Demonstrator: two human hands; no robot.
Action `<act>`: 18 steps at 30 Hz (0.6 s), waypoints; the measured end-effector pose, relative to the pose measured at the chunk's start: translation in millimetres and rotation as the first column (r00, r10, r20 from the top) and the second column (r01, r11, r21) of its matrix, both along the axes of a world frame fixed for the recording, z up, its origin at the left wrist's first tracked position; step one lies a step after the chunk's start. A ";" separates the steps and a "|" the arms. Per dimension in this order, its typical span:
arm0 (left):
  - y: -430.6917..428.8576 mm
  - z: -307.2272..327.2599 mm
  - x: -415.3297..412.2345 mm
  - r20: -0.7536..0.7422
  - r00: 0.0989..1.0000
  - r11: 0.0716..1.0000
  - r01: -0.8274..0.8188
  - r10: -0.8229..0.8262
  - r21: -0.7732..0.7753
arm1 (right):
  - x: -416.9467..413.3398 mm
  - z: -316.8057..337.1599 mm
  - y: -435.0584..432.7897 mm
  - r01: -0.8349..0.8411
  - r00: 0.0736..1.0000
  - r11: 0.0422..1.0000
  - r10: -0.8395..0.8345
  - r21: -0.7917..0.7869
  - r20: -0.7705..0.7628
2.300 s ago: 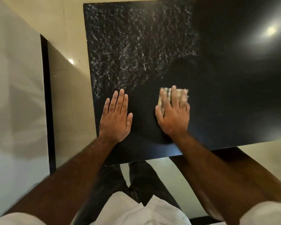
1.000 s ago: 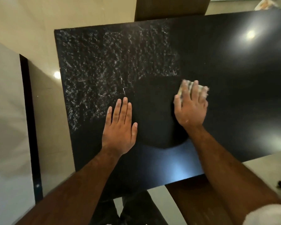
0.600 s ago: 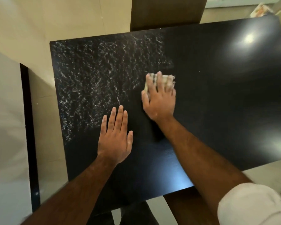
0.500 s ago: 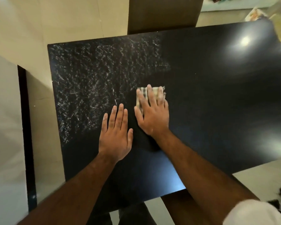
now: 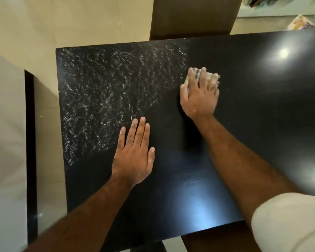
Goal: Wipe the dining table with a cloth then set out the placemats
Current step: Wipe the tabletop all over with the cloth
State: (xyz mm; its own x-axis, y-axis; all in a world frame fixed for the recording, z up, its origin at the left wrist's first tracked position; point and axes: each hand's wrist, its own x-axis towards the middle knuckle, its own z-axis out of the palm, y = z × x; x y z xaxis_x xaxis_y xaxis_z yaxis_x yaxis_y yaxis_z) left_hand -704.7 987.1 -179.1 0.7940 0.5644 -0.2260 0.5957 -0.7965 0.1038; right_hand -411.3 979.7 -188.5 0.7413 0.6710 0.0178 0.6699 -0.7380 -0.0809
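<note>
A glossy black dining table (image 5: 262, 115) fills the head view. Its left half carries a patch of white streaky residue (image 5: 107, 91). My right hand (image 5: 199, 95) presses a small folded checked cloth (image 5: 195, 75) flat on the tabletop at the right edge of that residue; only the cloth's far edge shows past my fingers. My left hand (image 5: 135, 153) lies flat on the table nearer to me, palm down, fingers slightly spread, holding nothing. No placemats are in view.
A brown chair back (image 5: 191, 17) stands against the table's far edge. Another brown chair (image 5: 216, 240) sits under the near edge by my right arm. Pale tiled floor (image 5: 44, 24) surrounds the table, and a white wall with a dark strip (image 5: 30, 142) runs along the left.
My right hand has swept the cloth from beside my left hand out to the right and farther away. My left hand has stayed planted on the table.
</note>
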 end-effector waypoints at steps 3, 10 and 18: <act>-0.9 0.7 -0.4 -0.002 1.000 1.000 -0.002 0.002 0.003 | -47.6 5.1 14.7 -0.183 0.983 0.983 0.183 0.027 -0.002; 0.6 0.8 0.3 0.035 0.999 1.000 -0.006 0.006 -0.008 | -75.3 3.0 -52.8 -0.349 0.936 0.937 0.350 0.021 -0.034; 0.1 -1.6 -0.7 0.031 0.999 1.000 -0.012 0.012 -0.022 | 13.6 -2.0 1.7 0.024 0.999 1.000 -0.024 0.004 -0.022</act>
State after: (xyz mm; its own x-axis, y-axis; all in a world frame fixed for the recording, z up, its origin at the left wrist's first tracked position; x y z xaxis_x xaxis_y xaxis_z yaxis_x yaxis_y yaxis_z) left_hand -705.4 987.1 -180.7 0.7940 0.5691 -0.2139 0.6014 -0.7866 0.1396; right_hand -397.7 981.4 -190.5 0.7575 0.6528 0.0048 0.6500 -0.7535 -0.0985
